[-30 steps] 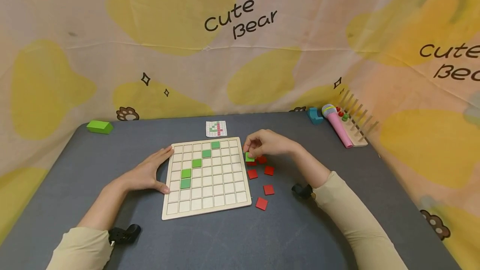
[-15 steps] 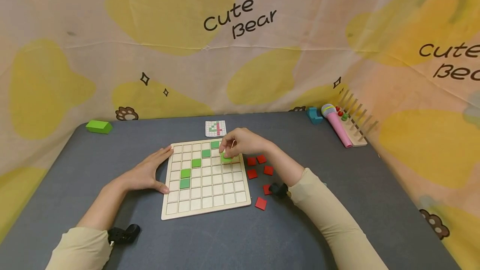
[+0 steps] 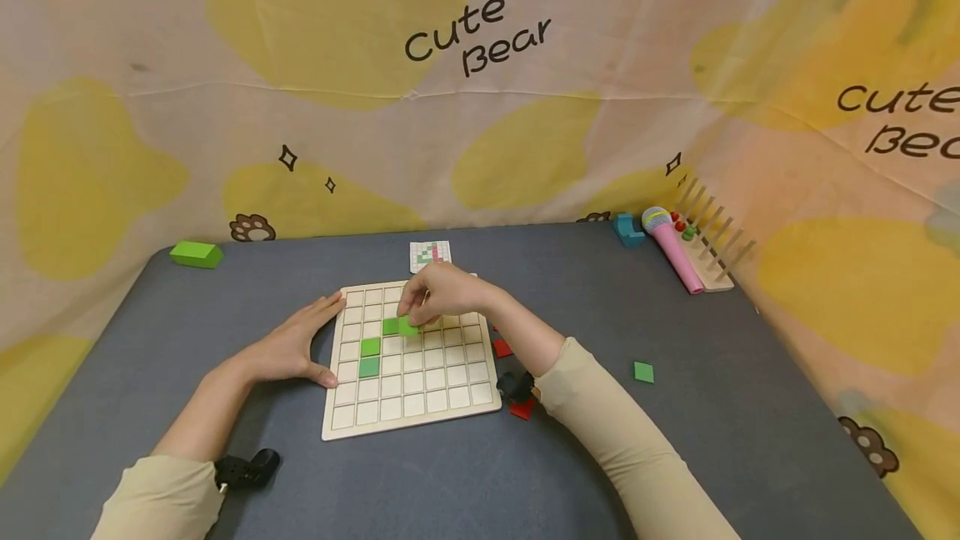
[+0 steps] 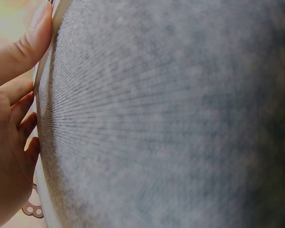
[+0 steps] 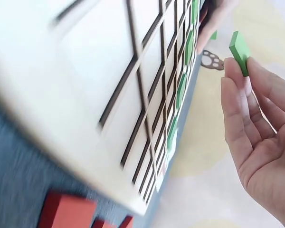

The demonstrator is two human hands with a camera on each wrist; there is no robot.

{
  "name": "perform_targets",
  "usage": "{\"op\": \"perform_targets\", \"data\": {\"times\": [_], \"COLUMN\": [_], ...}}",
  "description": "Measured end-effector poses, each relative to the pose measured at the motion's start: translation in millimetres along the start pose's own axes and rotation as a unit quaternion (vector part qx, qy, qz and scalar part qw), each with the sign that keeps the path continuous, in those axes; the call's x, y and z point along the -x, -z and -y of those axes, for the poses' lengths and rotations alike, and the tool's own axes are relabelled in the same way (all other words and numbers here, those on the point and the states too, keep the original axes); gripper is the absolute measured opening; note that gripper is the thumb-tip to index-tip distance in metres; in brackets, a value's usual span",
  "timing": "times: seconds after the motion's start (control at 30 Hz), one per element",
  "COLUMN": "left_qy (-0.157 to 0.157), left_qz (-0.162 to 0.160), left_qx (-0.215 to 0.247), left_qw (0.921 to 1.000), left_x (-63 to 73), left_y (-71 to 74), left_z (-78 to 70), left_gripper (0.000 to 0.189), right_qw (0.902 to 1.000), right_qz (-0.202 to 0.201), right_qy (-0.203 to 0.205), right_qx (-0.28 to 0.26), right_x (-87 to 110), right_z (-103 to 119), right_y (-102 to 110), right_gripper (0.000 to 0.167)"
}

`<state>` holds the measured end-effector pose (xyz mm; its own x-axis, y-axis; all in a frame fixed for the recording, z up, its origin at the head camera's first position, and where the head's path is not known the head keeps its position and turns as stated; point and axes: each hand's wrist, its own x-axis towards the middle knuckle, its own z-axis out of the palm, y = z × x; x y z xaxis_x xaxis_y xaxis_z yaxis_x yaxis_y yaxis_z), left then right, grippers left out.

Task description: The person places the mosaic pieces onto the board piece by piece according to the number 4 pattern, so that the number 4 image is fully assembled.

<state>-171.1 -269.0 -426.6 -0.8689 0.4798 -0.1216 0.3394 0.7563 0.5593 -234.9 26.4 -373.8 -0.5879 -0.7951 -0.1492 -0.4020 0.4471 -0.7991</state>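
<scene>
A pale wooden grid board (image 3: 431, 401) lies on the dark table, with green square tiles in some of its cells; a darker green tile (image 3: 369, 367) sits at the lower left of them. My left hand (image 3: 288, 348) rests at the board's left edge, thumb and fingers spread along it. Over the board's middle, my right hand (image 3: 444, 292) pinches a bright green tile (image 5: 239, 53) between thumb and fingertips; the right wrist view shows it held above the cells. That hand covers the board's upper tiles in the head view.
Red tiles (image 3: 502, 347) lie right of the board, partly behind my right arm. A lone green tile (image 3: 643, 372) is farther right. Behind the board lies a pattern card (image 3: 430, 253). A green block (image 3: 197, 254), a pink toy microphone (image 3: 675, 252) and a pegged wooden stand (image 3: 718, 282) line the back.
My right hand has carried the green tile leftward from beside the red tiles to over the board's middle. The left hand has stayed at the board's edge.
</scene>
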Motion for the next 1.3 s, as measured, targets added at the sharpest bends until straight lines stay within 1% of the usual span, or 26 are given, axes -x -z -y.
{"op": "perform_targets", "data": {"times": [0.13, 0.33, 0.47, 0.7, 0.87, 0.97, 1.3], "left_qy": [0.001, 0.0, 0.003, 0.002, 0.008, 0.008, 0.007], "left_qz": [-0.001, 0.0, 0.0, 0.0, 0.002, 0.004, 0.004], "left_qx": [0.003, 0.005, 0.003, 0.001, 0.003, 0.004, 0.006], "left_qw": [1.0, 1.0, 1.0, 1.0, 1.0, 1.0, 0.9999], "left_x": [0.1, -0.1, 0.0, -0.7, -1.1, -0.7, -0.4], "left_y": [-0.3, 0.0, 0.1, -0.3, -1.3, -1.1, -1.1], "left_z": [-0.2, 0.3, 0.8, 1.5, 3.0, 3.4, 3.5], "left_gripper": [0.128, 0.127, 0.127, 0.128, 0.129, 0.129, 0.129], "right_qw": [0.9999, 0.9993, 0.9989, 0.9974, 0.9946, 0.9919, 0.9879], "right_qz": [0.011, 0.022, 0.023, 0.037, 0.049, 0.046, 0.051], "right_qy": [-0.009, -0.029, -0.034, -0.058, -0.061, -0.065, -0.082], "right_qx": [-0.005, 0.005, 0.02, 0.023, 0.069, 0.099, 0.121], "right_x": [-9.3, -20.2, -24.0, -26.8, -28.4, -29.4, -28.8], "right_z": [6, 12, 14, 14, 16, 16, 16], "right_y": [-6, -15, -21, -30, -36, -38, -42], "right_gripper": [0.016, 0.013, 0.012, 0.011, 0.009, 0.009, 0.009]}}
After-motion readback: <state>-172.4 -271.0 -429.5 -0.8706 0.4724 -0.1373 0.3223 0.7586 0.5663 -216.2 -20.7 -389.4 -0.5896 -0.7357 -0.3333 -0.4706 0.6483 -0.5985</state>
